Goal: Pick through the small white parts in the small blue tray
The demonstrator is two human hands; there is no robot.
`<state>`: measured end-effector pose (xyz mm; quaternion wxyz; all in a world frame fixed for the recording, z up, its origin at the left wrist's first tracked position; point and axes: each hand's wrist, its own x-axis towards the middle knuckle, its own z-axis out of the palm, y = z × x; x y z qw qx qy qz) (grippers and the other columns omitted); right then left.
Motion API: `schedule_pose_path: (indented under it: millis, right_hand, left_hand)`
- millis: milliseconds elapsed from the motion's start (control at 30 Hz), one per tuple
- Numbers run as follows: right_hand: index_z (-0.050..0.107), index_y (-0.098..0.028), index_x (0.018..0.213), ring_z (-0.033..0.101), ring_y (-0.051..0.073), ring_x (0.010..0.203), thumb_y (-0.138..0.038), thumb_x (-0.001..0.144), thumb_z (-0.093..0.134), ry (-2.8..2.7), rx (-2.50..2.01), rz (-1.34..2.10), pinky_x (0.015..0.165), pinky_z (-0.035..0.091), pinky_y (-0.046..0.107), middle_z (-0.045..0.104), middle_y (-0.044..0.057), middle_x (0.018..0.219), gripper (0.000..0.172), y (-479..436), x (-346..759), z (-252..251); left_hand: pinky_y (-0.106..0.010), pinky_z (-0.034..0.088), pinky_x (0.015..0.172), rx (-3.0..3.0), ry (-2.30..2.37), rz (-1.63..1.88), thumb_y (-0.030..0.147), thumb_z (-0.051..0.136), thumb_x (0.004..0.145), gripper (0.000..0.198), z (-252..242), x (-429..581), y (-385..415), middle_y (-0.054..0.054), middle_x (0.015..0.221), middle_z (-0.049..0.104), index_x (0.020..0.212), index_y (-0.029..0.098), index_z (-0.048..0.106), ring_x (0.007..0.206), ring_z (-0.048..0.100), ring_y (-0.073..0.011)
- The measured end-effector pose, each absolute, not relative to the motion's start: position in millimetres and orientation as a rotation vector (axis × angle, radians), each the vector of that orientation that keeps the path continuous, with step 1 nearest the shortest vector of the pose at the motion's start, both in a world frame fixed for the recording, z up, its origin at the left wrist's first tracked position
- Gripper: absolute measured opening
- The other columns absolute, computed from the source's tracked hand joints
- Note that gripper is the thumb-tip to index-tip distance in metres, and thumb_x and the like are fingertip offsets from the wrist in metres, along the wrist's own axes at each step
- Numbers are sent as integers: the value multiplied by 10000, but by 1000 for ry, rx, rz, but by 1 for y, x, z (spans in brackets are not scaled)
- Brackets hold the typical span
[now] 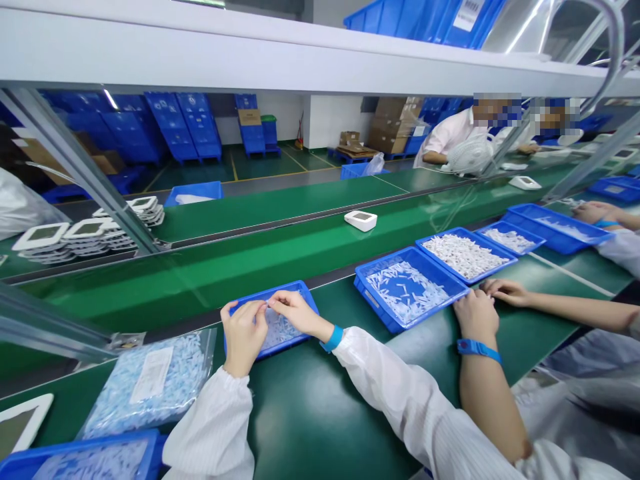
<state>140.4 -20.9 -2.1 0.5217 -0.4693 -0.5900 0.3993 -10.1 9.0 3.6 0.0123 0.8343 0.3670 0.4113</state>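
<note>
Over a blue tray (311, 300) of small translucent pieces (280, 329), my left hand (245, 335) and my right hand (296, 312) meet at the fingertips. Thumb and forefinger of each are pinched together. Whatever lies between them is too small to make out. A blue band (332, 339) circles my right wrist, and white sleeves cover both forearms. Left of my left hand lies a clear bag of light-blue small parts (187, 365) with a white label (153, 375).
Another blue tray (90, 440) sits at the lower left beside a white framed panel (31, 423). To the right, a co-worker's hands (477, 313) rest near trays of white pieces (457, 255). A white device (361, 221) lies on the green conveyor (280, 250). A shelf beam (250, 57) crosses overhead.
</note>
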Motion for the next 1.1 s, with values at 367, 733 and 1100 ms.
schedule_pose_path:
  millis: [367, 733, 1100]
  right_hand:
    - [545, -154, 718, 422, 93, 604, -386, 879, 508, -1382, -1201, 846, 593, 355, 216, 482, -28, 648, 284, -22, 141, 0]
    - [510, -155, 661, 387, 88, 555, -375, 908, 465, -1520, -1238, 886, 533, 284, 215, 436, -43, 578, 333, -28, 144, 7]
    - [607, -148, 791, 468, 99, 626, -236, 885, 496, -1546, -1340, 798, 581, 326, 207, 556, -21, 670, 170, -25, 145, 1]
  left_hand:
    - [-402, 312, 915, 2655, 1078, 1183, 245, 424, 900, 223, 2, -9, 10, -33, 916, 730, 914, 218, 646, 828, 646, -178]
    - [-401, 314, 930, 2692, 1077, 1170, 202, 431, 876, 230, 2, -9, 9, -25, 846, 729, 831, 214, 656, 776, 649, -175]
    - [-403, 313, 912, 2695, 1078, 1123, 216, 437, 869, 226, 3, -8, 9, -20, 863, 733, 840, 222, 661, 797, 651, -177]
